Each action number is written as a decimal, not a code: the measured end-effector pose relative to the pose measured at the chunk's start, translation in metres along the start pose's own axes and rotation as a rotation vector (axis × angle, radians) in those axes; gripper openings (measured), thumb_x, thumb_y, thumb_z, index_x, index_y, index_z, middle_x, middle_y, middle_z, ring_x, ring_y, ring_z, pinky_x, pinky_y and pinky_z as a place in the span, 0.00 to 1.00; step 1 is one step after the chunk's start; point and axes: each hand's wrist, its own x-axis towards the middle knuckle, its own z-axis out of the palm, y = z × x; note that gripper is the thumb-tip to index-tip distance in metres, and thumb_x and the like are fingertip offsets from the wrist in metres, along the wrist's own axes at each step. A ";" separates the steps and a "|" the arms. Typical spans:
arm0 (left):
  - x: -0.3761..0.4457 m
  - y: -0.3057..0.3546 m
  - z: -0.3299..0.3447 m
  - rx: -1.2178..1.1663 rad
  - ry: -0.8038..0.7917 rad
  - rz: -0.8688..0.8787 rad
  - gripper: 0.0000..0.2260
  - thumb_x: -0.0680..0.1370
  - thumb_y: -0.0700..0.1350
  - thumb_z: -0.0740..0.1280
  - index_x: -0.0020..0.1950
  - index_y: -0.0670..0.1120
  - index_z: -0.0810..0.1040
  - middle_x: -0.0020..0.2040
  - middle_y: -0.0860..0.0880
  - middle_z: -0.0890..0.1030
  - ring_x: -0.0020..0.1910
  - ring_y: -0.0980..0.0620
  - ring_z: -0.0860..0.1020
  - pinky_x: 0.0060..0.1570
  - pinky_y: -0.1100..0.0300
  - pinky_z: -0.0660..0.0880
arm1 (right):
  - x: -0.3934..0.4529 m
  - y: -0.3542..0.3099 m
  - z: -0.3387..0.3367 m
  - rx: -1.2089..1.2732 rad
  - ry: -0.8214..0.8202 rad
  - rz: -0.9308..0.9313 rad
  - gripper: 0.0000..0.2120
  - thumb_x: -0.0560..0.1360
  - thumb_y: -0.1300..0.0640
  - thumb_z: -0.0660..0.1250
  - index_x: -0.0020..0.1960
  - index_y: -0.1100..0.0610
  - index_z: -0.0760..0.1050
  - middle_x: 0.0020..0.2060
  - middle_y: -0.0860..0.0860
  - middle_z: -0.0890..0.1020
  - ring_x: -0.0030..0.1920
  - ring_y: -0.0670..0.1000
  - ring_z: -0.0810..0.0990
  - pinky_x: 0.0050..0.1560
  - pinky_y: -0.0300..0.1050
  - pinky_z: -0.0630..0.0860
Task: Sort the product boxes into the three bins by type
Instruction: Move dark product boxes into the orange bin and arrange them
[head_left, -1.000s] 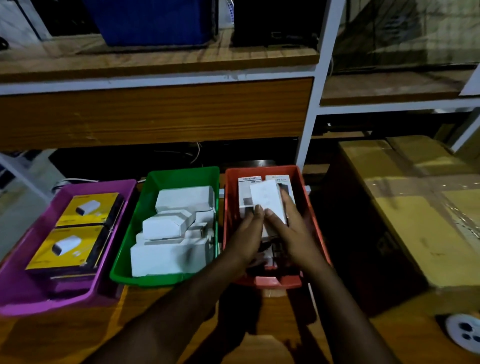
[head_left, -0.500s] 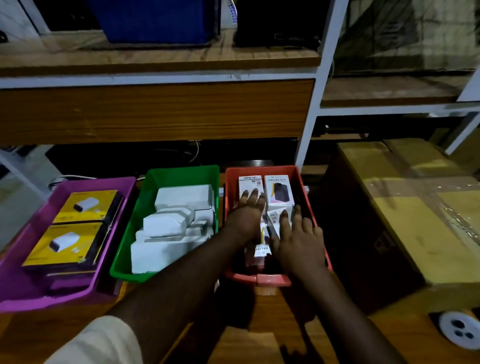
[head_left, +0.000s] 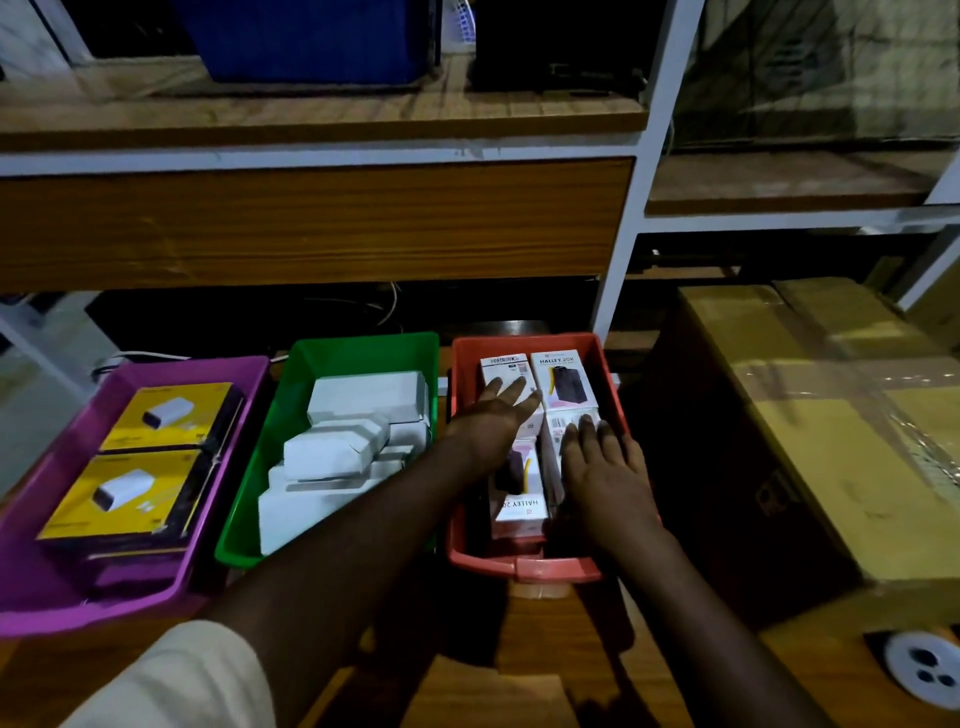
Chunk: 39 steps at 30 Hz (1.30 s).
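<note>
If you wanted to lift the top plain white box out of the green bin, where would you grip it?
Probably from above, fingers across the white box on its two long sides. It lies flat on top of the pile in the green bin, so its top and edges are exposed, while its underside rests on other boxes.

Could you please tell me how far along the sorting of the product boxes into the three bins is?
Done, it seems: yellow boxes lie in the purple bin, plain white boxes in the green bin, printed boxes in the red bin. In hand: the left hand and right hand lie flat on the red bin's boxes. Left: no loose boxes are visible outside the bins.
</note>
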 end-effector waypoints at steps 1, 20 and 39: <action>0.000 -0.001 0.000 -0.005 -0.031 0.001 0.46 0.74 0.34 0.70 0.83 0.54 0.46 0.83 0.49 0.42 0.82 0.45 0.42 0.79 0.45 0.52 | 0.001 0.001 0.002 0.012 0.002 0.000 0.55 0.73 0.34 0.67 0.83 0.60 0.42 0.83 0.61 0.47 0.83 0.61 0.46 0.81 0.63 0.41; -0.023 0.028 0.062 0.408 0.085 -0.082 0.50 0.74 0.50 0.68 0.80 0.38 0.34 0.79 0.40 0.31 0.79 0.39 0.34 0.77 0.39 0.41 | 0.004 0.003 0.018 -0.054 0.088 -0.032 0.59 0.72 0.31 0.68 0.83 0.57 0.36 0.83 0.62 0.43 0.83 0.63 0.43 0.79 0.64 0.32; -0.064 0.028 -0.001 0.085 0.001 0.073 0.40 0.76 0.45 0.72 0.80 0.38 0.54 0.82 0.39 0.49 0.81 0.41 0.48 0.79 0.46 0.53 | -0.010 0.002 -0.008 0.305 0.247 -0.107 0.47 0.74 0.46 0.74 0.83 0.55 0.50 0.82 0.53 0.58 0.83 0.54 0.53 0.82 0.59 0.41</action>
